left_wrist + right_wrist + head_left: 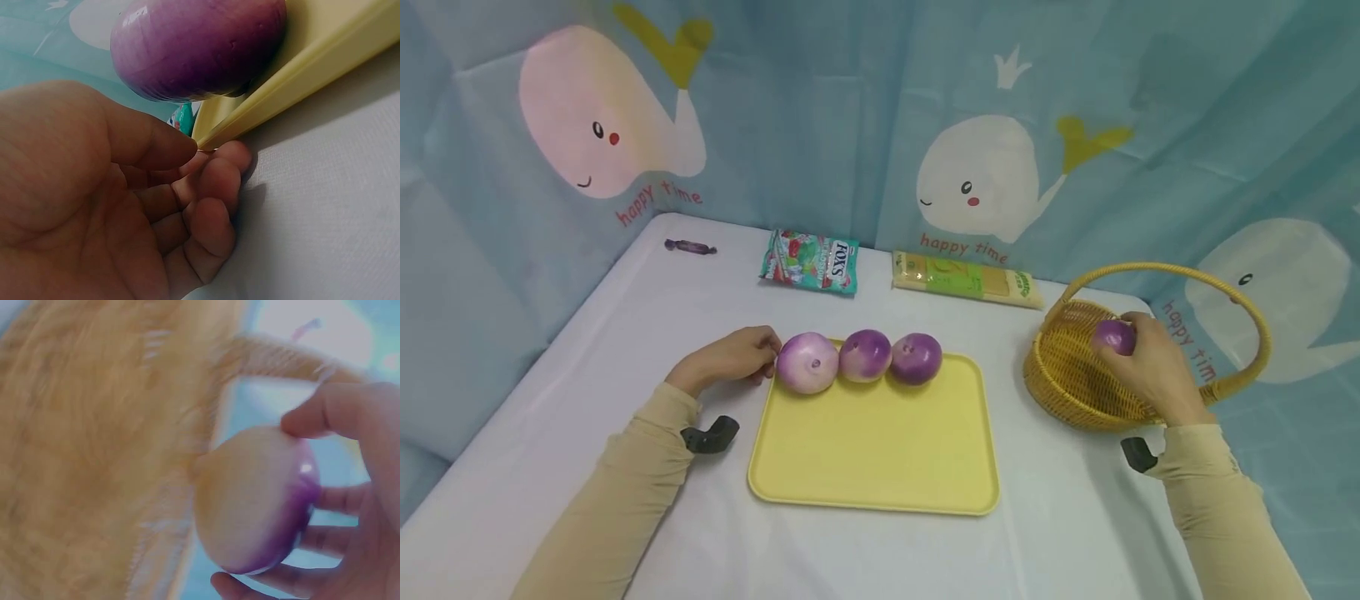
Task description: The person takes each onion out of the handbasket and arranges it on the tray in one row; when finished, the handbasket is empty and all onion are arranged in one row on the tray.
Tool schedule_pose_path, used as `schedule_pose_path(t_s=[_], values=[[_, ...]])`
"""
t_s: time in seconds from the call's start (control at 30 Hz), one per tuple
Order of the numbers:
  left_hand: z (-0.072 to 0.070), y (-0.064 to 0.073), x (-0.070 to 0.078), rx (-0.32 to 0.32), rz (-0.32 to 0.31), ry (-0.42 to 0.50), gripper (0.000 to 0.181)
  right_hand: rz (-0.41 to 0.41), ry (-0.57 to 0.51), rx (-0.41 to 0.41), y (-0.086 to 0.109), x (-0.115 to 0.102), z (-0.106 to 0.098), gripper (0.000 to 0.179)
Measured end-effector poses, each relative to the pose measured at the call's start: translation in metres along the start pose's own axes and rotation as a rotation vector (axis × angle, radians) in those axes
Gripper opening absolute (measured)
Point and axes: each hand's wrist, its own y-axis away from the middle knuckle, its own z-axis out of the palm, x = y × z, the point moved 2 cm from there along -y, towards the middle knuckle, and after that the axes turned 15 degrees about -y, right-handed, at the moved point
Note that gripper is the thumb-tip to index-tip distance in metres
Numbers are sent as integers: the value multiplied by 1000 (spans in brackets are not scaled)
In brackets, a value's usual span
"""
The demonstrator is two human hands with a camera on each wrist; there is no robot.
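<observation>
My left hand (735,358) is at the far left corner of a yellow tray (872,450). In the left wrist view its thumb and curled fingers pinch the tray's rim (281,103), just under a purple-and-white onion (200,47). Three such onions stand in a row along the tray's far edge: a large pale one (807,363), a middle one (865,357) and a right one (916,358). Another onion (259,500) is gripped between the thumb and fingers of my right hand (1153,367), over the yellow wicker basket (1047,392).
At the back of the white table (700,292) lie a purple wrapped candy (691,247), a green FOX'S candy bag (811,262) and a long yellow-green packet (966,279). The basket's tall handle (1172,268) arches up on the right. A blue curtain (820,108) hangs behind.
</observation>
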Motion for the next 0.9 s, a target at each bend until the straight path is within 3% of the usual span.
schedule_pose_path(t_s=[0.07,0.13,0.23,0.3,0.43,0.57,0.9], values=[[-2,0,0,5,2,-1,28,-80,-29,47,9,-24,0,64],[-4,0,0,12,1,-7,28,-211,-45,77,15,-48,7,58],[-4,0,-2,11,-7,-14,29,-401,-58,57,20,-77,30,54],[-2,0,-3,6,-12,-9,29,-481,-50,20,21,-89,49,54],[3,0,-4,-2,-13,9,30,-524,-15,-86,24,-101,85,57],[6,-1,-3,-5,-11,11,30,-529,22,-132,25,-101,109,55],[3,-1,0,-1,-19,2,28,-506,4,-146,18,-99,126,69]])
